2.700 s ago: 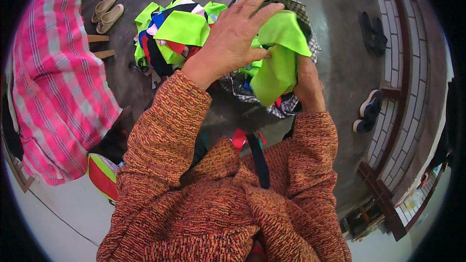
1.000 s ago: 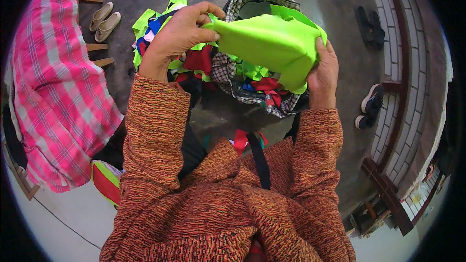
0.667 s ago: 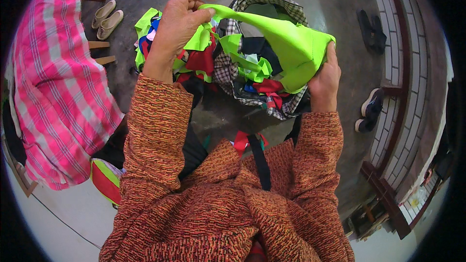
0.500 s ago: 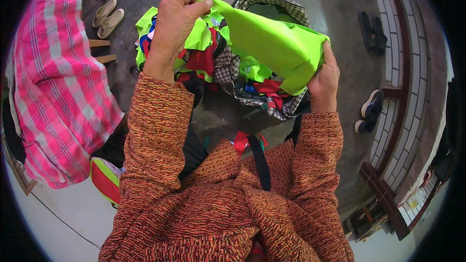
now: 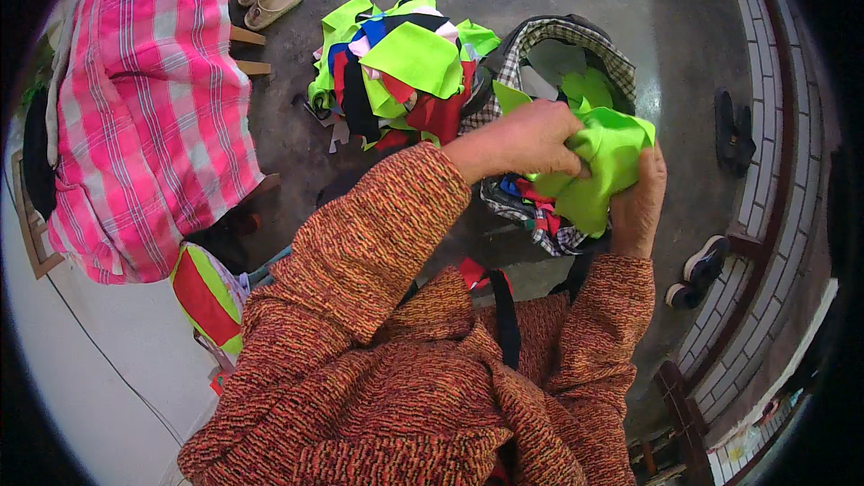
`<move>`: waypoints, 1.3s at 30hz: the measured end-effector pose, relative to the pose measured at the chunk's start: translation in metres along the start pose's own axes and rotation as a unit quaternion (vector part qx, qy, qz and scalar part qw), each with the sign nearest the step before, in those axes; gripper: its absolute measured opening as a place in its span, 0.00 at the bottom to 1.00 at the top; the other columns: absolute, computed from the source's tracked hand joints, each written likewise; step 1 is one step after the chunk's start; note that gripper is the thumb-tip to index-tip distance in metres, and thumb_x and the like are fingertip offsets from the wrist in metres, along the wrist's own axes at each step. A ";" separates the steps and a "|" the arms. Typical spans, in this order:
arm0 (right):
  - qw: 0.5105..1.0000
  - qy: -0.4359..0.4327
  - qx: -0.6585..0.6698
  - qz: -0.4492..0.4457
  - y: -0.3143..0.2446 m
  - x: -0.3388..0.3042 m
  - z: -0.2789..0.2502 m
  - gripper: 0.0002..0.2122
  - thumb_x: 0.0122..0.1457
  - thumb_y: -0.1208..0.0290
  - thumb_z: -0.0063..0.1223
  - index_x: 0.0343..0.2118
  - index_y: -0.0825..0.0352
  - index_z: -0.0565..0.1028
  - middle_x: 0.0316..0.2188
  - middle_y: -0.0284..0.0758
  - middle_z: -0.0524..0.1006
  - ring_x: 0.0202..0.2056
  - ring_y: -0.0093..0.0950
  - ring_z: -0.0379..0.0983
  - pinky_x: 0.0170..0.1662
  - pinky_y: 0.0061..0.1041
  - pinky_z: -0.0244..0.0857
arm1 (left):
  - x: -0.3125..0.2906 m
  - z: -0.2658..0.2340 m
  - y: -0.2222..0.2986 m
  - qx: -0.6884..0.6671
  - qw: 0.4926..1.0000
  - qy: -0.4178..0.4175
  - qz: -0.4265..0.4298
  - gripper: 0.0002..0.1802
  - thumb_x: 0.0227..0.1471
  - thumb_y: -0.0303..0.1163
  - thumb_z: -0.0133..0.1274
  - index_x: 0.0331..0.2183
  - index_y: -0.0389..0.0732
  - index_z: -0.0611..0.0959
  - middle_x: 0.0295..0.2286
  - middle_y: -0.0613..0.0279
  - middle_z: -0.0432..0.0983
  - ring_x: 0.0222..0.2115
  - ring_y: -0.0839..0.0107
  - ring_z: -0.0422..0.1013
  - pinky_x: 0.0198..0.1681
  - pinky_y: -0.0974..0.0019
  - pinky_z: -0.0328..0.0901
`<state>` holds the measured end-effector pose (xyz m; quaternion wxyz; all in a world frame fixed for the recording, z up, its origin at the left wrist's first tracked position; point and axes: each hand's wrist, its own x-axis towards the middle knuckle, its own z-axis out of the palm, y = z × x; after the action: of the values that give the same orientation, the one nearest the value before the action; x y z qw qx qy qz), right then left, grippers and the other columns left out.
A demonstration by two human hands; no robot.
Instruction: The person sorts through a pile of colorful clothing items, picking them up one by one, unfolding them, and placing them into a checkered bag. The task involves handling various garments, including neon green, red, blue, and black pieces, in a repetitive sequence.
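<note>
A lime-green piece of cloth (image 5: 612, 157) is bunched between my two hands, above a checked fabric bag. My left hand (image 5: 533, 139) reaches across from the left and pinches the cloth, its fingers curled into it. On the right side my right hand (image 5: 639, 202) grips the cloth's edge, with some fingers hidden behind it. Beneath my hands the open checked bag (image 5: 607, 47) holds green, red and blue scraps. To its left a pile of cloth scraps (image 5: 409, 58) in lime green, red, black, blue and white lies on the floor.
A pink plaid cloth (image 5: 153, 117) drapes over something with wooden legs at left. Pale shoes (image 5: 274, 4) stand beyond it. Dark sandals (image 5: 735, 130) and dark shoes (image 5: 700, 270) line the right, beside a white-brick wall edge (image 5: 765, 99). A red-and-green item (image 5: 209, 292) sits at lower left.
My left hand has moved right and down to my right hand. The green cloth, stretched out before, is now gathered up. The view has shifted, showing more of the scrap pile.
</note>
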<state>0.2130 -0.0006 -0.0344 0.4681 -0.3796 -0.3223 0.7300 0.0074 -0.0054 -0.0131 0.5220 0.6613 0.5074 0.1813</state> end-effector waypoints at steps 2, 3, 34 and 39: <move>0.996 0.029 0.068 -0.039 -0.001 0.009 -0.006 0.14 0.62 0.63 0.41 0.40 0.69 0.72 0.37 0.39 0.75 0.35 0.25 0.71 0.37 0.23 0.65 | 0.002 -0.016 -0.003 -0.020 0.999 0.001 -0.029 0.21 0.41 0.45 0.59 0.30 0.36 0.81 0.20 0.55 0.76 0.23 0.69 0.72 0.29 0.64 0.65; 0.995 0.040 0.086 -0.029 -0.005 0.011 -0.009 0.14 0.62 0.62 0.41 0.39 0.68 0.72 0.35 0.39 0.75 0.33 0.25 0.70 0.35 0.21 0.63 | -0.002 -0.030 -0.003 -0.064 0.996 0.048 -0.038 0.21 0.42 0.46 0.58 0.29 0.36 0.82 0.20 0.56 0.76 0.22 0.72 0.71 0.28 0.67 0.65; 0.990 0.134 0.055 0.006 0.002 0.017 -0.018 0.08 0.60 0.67 0.44 0.34 0.67 0.71 0.29 0.39 0.77 0.25 0.20 0.69 0.28 0.16 0.64 | -0.093 -0.141 -0.075 0.405 0.787 0.361 -0.293 0.30 0.39 0.56 0.56 0.41 0.45 0.79 0.37 0.55 0.76 0.39 0.56 0.72 0.39 0.56 0.65; 0.989 0.134 0.006 0.055 0.020 0.019 -0.004 0.07 0.59 0.68 0.45 0.34 0.67 0.71 0.29 0.39 0.77 0.24 0.19 0.69 0.28 0.16 0.63 | -0.069 -0.123 -0.061 0.409 0.792 0.411 -0.193 0.26 0.42 0.53 0.55 0.38 0.44 0.80 0.36 0.54 0.76 0.38 0.58 0.72 0.40 0.58 0.66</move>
<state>0.2025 0.0103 -0.0579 0.4678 -0.4884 -0.2313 0.6993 -0.1457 -0.0060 0.0019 -0.0307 0.5649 0.8176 0.1071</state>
